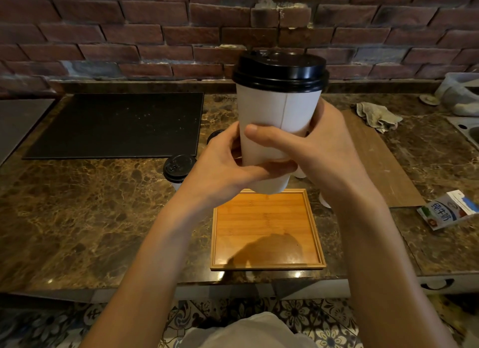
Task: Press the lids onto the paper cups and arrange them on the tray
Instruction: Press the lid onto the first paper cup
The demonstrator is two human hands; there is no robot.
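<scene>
Forearms [155,244] rise to the left hand [223,166] and right hand [324,150], both wrapped around 1 upright lidded paper cup [261,106]; the wooden tray [267,266] lies at 6 o'clock, below it.

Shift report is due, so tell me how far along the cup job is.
Done: a black lid sits on the white cup, and another lidded cup stands on the counter left of the tray. In hand: left hand and right hand both grip the white cup, raised off the tray. Left: the tray holds no cups yet. Other cups are partly hidden behind the hands.
</scene>
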